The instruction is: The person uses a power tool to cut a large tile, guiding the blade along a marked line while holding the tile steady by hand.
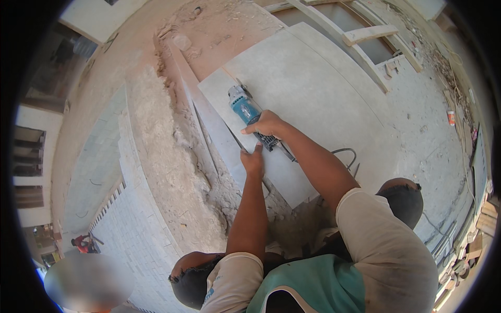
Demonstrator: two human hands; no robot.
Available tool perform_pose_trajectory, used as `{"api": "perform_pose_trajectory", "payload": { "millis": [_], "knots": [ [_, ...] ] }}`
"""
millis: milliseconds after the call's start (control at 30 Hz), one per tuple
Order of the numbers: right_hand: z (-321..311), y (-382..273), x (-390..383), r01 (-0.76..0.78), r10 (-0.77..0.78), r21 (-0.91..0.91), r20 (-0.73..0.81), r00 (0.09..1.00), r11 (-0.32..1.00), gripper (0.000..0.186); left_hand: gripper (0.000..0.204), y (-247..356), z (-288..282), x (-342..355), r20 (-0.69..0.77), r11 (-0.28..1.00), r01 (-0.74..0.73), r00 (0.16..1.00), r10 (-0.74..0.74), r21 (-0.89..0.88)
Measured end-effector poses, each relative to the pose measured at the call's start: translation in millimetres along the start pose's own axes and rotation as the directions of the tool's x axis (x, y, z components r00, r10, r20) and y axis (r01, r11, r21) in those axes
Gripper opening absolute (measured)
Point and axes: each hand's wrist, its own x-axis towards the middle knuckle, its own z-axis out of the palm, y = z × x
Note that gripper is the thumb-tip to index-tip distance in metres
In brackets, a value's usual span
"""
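I'm getting bright, diffuse daylight on the pale slab [323, 94]; shadow is pooling below its near edge, outlines are bending toward the black rim [15, 31], and a smear [88, 281] is blurring the lower left.

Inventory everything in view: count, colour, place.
Power tool: 1, teal and grey, centre
Slab: 1, pale grey, under the tool
Narrow strip: 1, pale grey, left of the slab
Cable: 1, black, right of the tool
Wooden frame: 1, pale, top right
Small container: 1, orange and white, far right
Paving: 1 area, grey, lower left
Person: 1, red clothing, far lower left
Shirt: 1, green and beige, bottom
Knees: 2, dark trousers, bottom
Right hand: 1, bare, gripping the tool
Left hand: 1, bare, at the slab's edge
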Motion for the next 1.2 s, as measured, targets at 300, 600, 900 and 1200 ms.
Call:
{"api": "perform_pose_trajectory", "payload": {
  "millis": [300,600,900,1200],
  "knots": [
    [2,2,-2,0.058,-0.058,-0.020,-0.018,0.998,0.998,0.071,0.042,7,-25,46,-0.332,0.968,-0.239,0.922,0.201,-0.077],
    [3,6,-5,0.034,-0.035,-0.024,-0.012,0.999,0.999,0.061,0.045,49,2,57,0.334,0.854,0.279,0.933,-0.133,-0.438],
    [1,13,-7,0.020,-0.020,-0.046,-0.006,1.000,0.999,0.072,0.046,59,7,50,0.346,0.882,0.285,0.926,-0.152,-0.376],
    [0,16,-12,0.018,-0.018,-0.061,-0.001,1.000,0.998,0.073,0.051,58,6,47,0.365,0.899,0.288,0.917,-0.160,-0.330]
  ]
}}
